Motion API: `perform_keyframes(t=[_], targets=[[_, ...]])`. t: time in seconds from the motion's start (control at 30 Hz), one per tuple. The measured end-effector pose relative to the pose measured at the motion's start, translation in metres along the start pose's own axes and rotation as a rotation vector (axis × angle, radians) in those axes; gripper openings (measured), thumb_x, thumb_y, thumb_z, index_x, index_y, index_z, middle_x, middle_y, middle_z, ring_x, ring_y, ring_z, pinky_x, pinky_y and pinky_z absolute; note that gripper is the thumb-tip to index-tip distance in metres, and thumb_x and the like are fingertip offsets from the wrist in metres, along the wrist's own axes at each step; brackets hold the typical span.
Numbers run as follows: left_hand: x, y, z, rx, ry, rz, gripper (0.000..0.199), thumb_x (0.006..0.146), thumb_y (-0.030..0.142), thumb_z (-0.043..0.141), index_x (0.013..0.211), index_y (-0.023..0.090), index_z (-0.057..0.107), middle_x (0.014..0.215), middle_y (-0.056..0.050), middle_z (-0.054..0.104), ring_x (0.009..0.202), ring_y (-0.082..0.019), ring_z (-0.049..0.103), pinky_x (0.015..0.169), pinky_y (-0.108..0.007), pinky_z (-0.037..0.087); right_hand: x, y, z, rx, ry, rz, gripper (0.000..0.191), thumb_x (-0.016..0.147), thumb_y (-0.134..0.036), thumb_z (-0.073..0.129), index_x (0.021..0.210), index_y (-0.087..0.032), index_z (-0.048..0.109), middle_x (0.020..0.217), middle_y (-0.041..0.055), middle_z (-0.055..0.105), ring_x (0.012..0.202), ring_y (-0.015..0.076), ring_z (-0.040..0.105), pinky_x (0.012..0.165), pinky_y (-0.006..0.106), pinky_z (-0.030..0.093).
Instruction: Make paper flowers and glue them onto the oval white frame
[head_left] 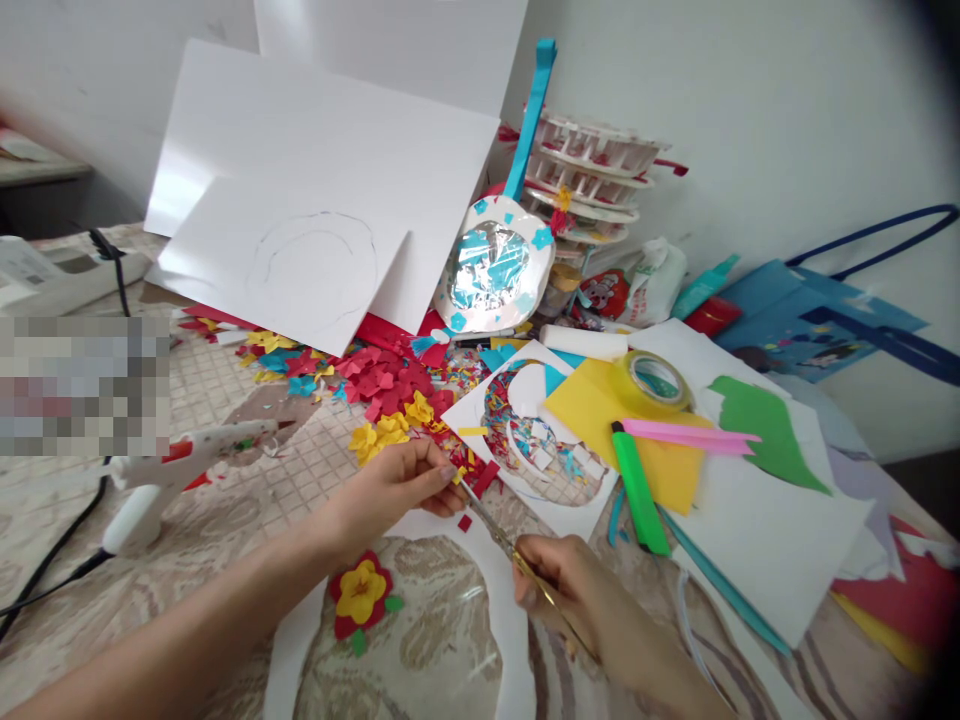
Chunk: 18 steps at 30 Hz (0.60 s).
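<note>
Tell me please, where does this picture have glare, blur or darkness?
Head view: white glare on the left of the large board; reflections on the shiny foil; dark, blurred right edge; pixelated patch at left; scissors fairly clear.

No legible lettering
Red print on the white plastic bag (657, 285), right of upper centre, and marks on the white box (30, 264), far left, are too small to read.

White irregular paper ring (514, 610): near side cut off | yellow paper scrap (456, 479) at left hand (420, 480): shape I can't make out | left: pixelated patch (82, 385), contents hidden
</note>
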<state>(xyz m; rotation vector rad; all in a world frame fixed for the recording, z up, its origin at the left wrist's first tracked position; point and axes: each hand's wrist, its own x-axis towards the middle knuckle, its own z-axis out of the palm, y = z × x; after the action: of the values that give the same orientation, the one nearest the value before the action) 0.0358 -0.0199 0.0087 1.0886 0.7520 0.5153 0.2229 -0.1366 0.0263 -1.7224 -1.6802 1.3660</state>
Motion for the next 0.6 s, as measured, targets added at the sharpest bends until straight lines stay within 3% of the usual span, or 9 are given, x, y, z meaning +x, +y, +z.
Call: perform_keyframes(t=[0.6], targets=[[-0.0001,-0.0008,-0.0006,0.001,-0.002,-0.001,0.038,0.068,0.048,0.07,0.074,0.015,0.051,0.065,-0.001,0.069,0.063,-0.012,0.065,0.064,-0.024,0.051,-0.0015,-0.0031,-0.0011,-0.029,-0.018,-0.003,0.051,0.08,-0.066,0.042,0.061,-0.02,0.035,0.055,-0.005,0.03,0.048,0.0086,0.026,0.041,0.021,0.02]])
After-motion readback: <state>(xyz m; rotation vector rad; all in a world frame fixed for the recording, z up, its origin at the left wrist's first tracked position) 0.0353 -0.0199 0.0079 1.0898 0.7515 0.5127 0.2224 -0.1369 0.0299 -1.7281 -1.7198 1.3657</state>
